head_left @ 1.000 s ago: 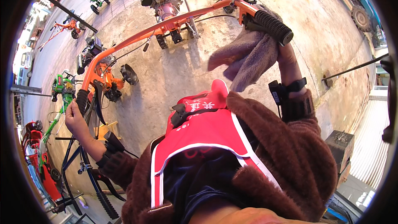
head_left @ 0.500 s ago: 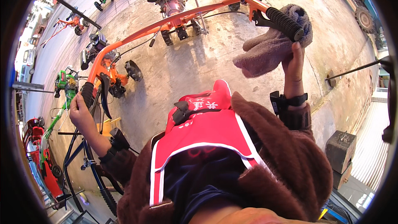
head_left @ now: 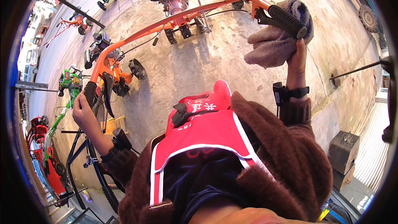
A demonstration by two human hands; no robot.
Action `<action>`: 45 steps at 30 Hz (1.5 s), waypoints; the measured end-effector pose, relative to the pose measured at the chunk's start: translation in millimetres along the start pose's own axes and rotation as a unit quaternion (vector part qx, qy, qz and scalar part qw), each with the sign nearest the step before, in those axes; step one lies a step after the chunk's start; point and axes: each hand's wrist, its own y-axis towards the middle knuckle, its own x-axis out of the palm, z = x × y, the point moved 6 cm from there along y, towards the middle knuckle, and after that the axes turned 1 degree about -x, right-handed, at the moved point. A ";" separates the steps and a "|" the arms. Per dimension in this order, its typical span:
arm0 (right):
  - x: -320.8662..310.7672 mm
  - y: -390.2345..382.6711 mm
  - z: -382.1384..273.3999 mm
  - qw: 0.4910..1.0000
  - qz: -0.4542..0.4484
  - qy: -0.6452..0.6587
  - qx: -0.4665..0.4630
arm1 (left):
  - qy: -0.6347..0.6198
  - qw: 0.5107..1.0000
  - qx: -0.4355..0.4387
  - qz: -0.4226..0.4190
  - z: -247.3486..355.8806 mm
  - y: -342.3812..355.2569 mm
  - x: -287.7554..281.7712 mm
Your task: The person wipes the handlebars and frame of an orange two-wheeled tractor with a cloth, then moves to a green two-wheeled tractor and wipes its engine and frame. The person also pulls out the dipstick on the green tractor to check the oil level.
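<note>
An orange handlebar (head_left: pixel 161 25) of a small walk-behind tiller curves across the view, with a black rubber grip at each end. My left hand (head_left: pixel 84 113) is closed at the end of the left grip (head_left: pixel 89 92), beside a black lever (head_left: pixel 108 93). A grey-brown cloth (head_left: pixel 268 49) is wrapped about the ribbed right grip (head_left: pixel 286 20) and hangs down to its left. Under that grip, my right hand (head_left: pixel 297 60) holds the cloth with the thumb up against the grip's end; its other fingers are mostly hidden behind the cloth.
Engines and wheels of other tillers stand ahead, including a red-grey engine (head_left: pixel 176 5) and an orange unit (head_left: pixel 120 74). Green (head_left: pixel 69 81) and red machines (head_left: pixel 52 170) line the left. A dark block (head_left: pixel 343 151) sits at right, below a thin metal rod (head_left: pixel 356 71).
My right hand and the cloth's loose end have shifted a little up and to the right around the grip. My left hand stays at the left grip.
</note>
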 end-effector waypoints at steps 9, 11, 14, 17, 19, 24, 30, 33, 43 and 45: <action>-1.3 -26.4 19.7 0.992 -0.019 0.066 0.108 | 0.041 0.999 -0.001 0.004 -5.9 2.8 -0.9; -3.3 -33.0 21.7 0.991 -0.024 0.074 0.110 | 0.021 1.000 -0.005 0.000 -6.9 3.0 -0.4; -8.9 -41.4 24.0 0.991 -0.028 0.076 0.108 | 0.046 0.999 0.001 0.006 -6.3 2.8 -0.8; -18.2 -51.9 36.0 0.986 -0.004 -0.032 0.161 | 0.059 0.998 0.002 0.009 -6.2 2.8 -1.0; -20.3 -56.2 36.9 0.989 -0.004 -0.012 0.146 | 0.062 0.998 0.004 0.010 -6.5 2.7 -1.1; -27.2 -45.0 14.0 0.984 -0.017 -0.149 0.091 | 0.070 0.998 0.006 0.006 -7.8 3.1 -1.7; -6.1 2.5 -30.2 0.901 -0.125 -0.412 0.042 | 0.079 0.997 0.007 0.008 -8.2 2.9 -1.6; 25.0 20.7 -26.3 0.825 -0.212 -0.524 0.022 | 0.057 0.998 0.009 0.009 -7.3 2.8 -1.5; 46.3 25.3 -28.7 0.771 -0.239 -0.564 -0.176 | 0.078 0.996 0.021 0.030 -9.7 2.5 -1.9; 44.1 19.9 -25.3 0.758 -0.246 -0.580 -0.168 | 0.069 0.997 0.034 0.029 -8.5 2.5 -1.8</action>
